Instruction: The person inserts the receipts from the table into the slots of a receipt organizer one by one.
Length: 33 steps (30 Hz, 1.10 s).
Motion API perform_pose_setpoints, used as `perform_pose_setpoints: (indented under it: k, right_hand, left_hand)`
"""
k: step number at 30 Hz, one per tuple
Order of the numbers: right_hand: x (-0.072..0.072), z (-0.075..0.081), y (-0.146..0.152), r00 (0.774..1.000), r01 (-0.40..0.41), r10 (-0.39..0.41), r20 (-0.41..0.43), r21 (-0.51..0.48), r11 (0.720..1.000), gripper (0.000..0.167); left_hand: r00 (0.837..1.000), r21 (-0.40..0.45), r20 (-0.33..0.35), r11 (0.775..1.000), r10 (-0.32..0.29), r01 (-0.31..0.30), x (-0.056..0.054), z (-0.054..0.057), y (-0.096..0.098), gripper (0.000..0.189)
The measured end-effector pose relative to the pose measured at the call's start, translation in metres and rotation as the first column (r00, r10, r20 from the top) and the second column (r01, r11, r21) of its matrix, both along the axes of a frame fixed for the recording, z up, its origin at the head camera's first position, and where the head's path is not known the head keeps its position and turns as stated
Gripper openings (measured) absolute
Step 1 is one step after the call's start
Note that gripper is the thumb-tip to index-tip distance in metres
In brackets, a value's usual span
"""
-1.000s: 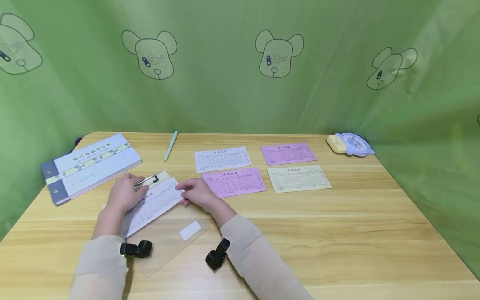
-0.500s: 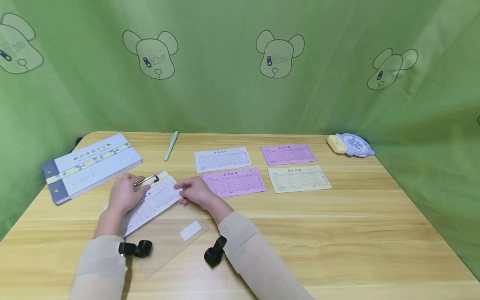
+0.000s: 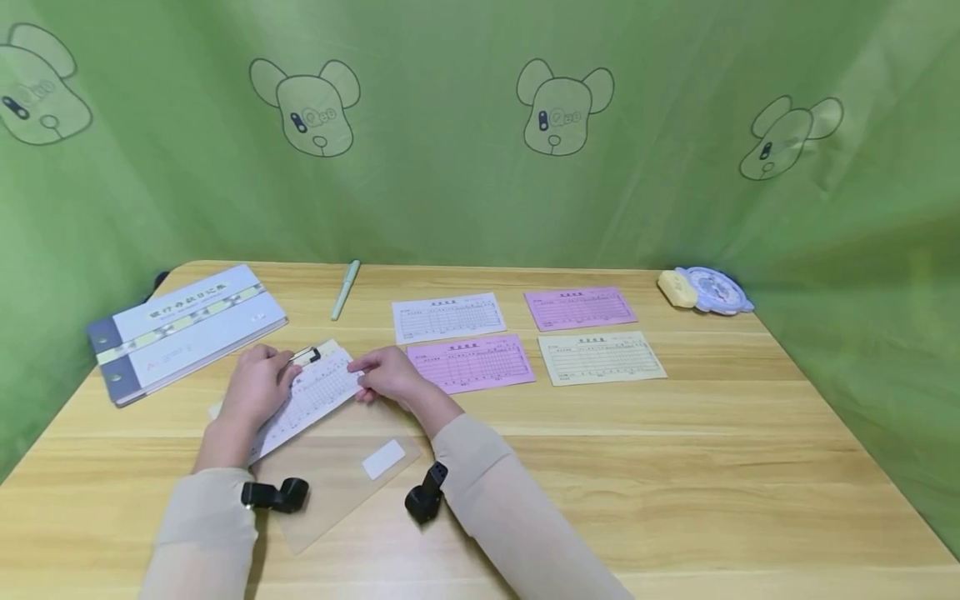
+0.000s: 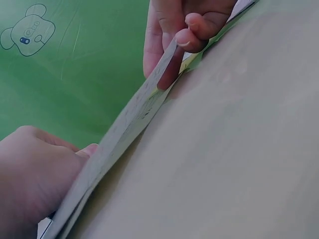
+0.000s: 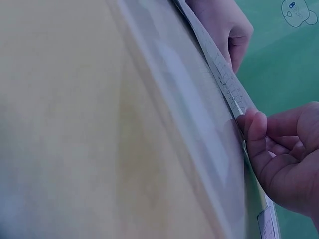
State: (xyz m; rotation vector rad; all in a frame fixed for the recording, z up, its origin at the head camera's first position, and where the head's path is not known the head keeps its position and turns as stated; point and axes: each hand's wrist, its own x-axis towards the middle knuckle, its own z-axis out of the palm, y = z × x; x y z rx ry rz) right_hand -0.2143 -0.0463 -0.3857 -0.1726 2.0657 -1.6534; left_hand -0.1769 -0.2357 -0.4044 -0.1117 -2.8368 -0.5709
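In the head view, my right hand (image 3: 393,377) pinches the right end of a white printed form slip (image 3: 322,392) between thumb and fingers. My left hand (image 3: 257,385) lies at the slip's upper left with curled fingers, and its thumb holds the paper's far edge. Beside that thumb shows a silver clip (image 3: 305,357) with a black end, partly covered. A pale yellow slip (image 3: 328,347) peeks out behind the white one. Both wrist views show the slips (image 4: 127,119) edge-on, the right end raised at the right hand (image 5: 286,149). Underneath lies a clear plastic folder (image 3: 330,492).
Two pink slips (image 3: 471,364) (image 3: 581,309), a white slip (image 3: 448,318) and a yellow slip (image 3: 602,358) lie right of my hands. A blue-grey account book (image 3: 187,329) lies left. A green pen (image 3: 346,290) and a yellow-and-blue object (image 3: 708,290) sit near the far edge.
My left hand has slid slightly to the right and covers more of the clip. The white slip has shifted a little away from me, with my right hand still pinching it.
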Motion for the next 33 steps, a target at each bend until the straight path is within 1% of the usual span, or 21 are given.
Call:
perform_pose_setpoints:
  k: [6,14,19,23,29,33]
  right_hand:
    - [-0.005,0.000,-0.007,1.000,0.019,-0.019,0.001,0.006,1.000,0.029]
    - [-0.011,0.001,-0.015,0.999,0.025,-0.024,-0.029,0.048,0.999,0.031]
    - [-0.013,0.001,-0.018,0.998,0.027,-0.022,-0.058,0.087,0.996,0.032]
    - [-0.014,0.001,-0.020,0.998,0.033,-0.027,-0.062,0.098,0.995,0.033]
    - [-0.015,-0.001,-0.020,0.997,0.025,-0.018,-0.080,0.086,0.996,0.033]
    - [-0.013,-0.003,-0.016,0.995,0.002,0.003,-0.102,0.052,0.999,0.030]
  left_hand:
    - [0.998,-0.003,-0.051,1.000,-0.022,0.022,0.000,0.000,0.000,0.029]
    - [0.998,-0.009,-0.060,1.000,-0.025,0.024,-0.002,-0.003,-0.001,0.029]
    - [0.999,-0.011,-0.040,1.000,-0.019,0.019,-0.003,-0.003,-0.001,0.029]
    - [1.000,-0.016,-0.016,1.000,-0.013,0.013,-0.003,-0.002,-0.001,0.030]
    - [1.000,-0.007,0.004,1.000,-0.002,0.002,-0.003,-0.001,-0.001,0.031]
    - [1.000,0.003,0.021,1.000,0.004,-0.004,-0.003,-0.002,-0.001,0.034]
